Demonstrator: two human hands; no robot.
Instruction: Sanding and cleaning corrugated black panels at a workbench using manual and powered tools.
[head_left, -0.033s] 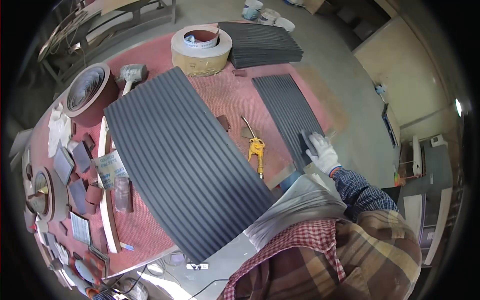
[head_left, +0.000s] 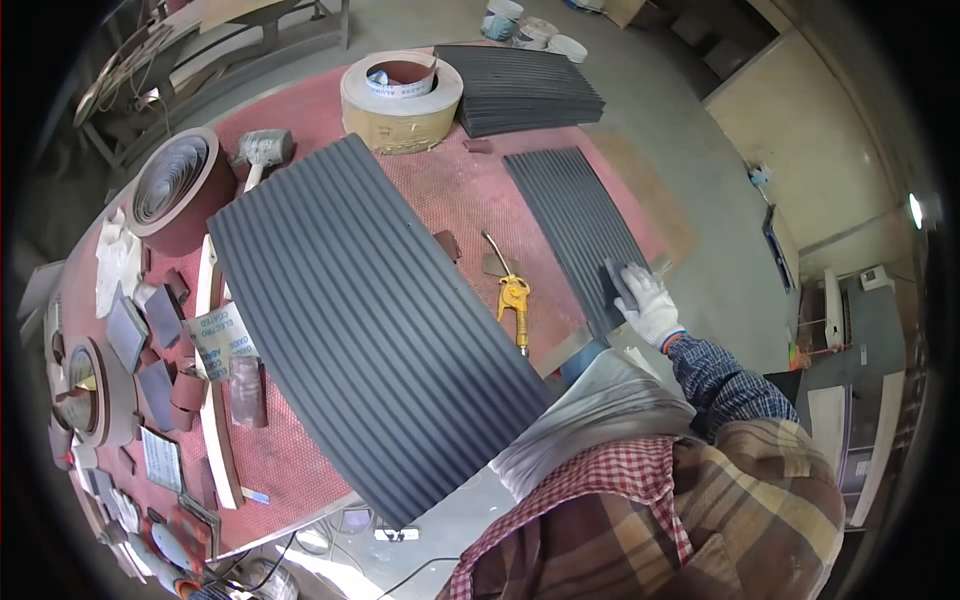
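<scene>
My right hand (head_left: 650, 305), in a white knit glove with a blue-and-white patterned sleeve behind it, rests at the near end of a narrow dark grey ribbed panel (head_left: 575, 205). Its fingers are closed on a thin grey sanding block (head_left: 613, 280), which lies against the ribs; the glove hides part of the block. A much wider ribbed panel (head_left: 370, 320) of the same grey lies to the left, its near end jutting past the table edge. Between the two panels is a yellow air blow gun (head_left: 514, 300) with a metal nozzle. My left hand does not show.
The table has a red textured top (head_left: 300, 440). More ribbed panels (head_left: 530, 90) are stacked at the far end, beside a large abrasive roll (head_left: 400, 125). A mallet (head_left: 265, 148), another roll (head_left: 170, 190) and several sanding pads (head_left: 127, 330) crowd the left. Buckets (head_left: 535, 32) stand beyond.
</scene>
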